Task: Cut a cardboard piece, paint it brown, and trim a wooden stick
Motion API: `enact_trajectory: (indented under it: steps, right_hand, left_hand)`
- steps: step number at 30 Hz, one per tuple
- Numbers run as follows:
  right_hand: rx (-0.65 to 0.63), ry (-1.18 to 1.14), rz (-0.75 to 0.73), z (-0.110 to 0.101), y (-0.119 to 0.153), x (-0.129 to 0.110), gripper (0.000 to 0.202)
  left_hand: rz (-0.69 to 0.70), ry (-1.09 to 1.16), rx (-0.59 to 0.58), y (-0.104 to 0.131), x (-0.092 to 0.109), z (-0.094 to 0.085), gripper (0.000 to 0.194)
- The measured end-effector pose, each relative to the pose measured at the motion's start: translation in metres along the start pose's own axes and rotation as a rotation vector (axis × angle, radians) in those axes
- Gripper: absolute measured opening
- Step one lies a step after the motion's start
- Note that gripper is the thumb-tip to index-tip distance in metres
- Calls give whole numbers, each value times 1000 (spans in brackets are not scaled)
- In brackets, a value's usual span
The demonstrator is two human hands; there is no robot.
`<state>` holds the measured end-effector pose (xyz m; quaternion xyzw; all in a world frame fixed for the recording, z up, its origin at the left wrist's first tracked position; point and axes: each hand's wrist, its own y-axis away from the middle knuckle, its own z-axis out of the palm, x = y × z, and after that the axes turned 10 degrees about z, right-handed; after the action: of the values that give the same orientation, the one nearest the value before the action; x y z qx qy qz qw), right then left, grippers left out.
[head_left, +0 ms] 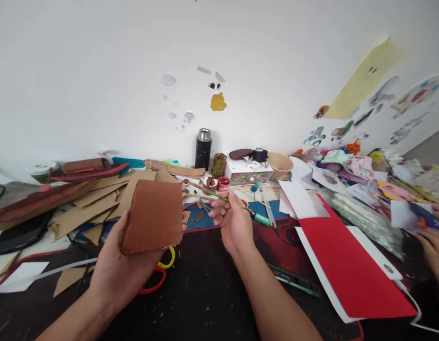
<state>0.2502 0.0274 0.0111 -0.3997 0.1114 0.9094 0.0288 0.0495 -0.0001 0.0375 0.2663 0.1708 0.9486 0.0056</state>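
A brown, roughly square piece with slightly uneven edges is held up in my left hand, the thumb along its left side and fingers behind it. My right hand, to the right of the piece, pinches a thin green-handled brush between thumb and fingers. The brush's brownish tip points left, near the top right of the piece but apart from it. Just beyond the brush stand a small pot with brown paint and a pot with red contents.
Cardboard scraps and a long brown boat-like shape lie at left. Scissors lie below my left hand. A black flask stands by the wall. Red paper lies at right, near another person's hand.
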Motion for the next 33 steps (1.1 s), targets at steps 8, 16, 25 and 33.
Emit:
enact_trajectory:
  steps: [8,16,25,33]
  right_hand:
    - [-58,45,30,2,3,1,43]
    - [-5,28,-6,1,0,0,41]
    - [-13,45,20,-1,-1,2,42]
    - [-119,91,10,6,8,3,46]
  left_hand:
    - [23,-50,20,1,0,3,58]
    - [15,-18,29,0,0,1,60]
    - [-28,-84,56,2,0,3,55]
    - [-54,-48,69,0,-4,0,55]
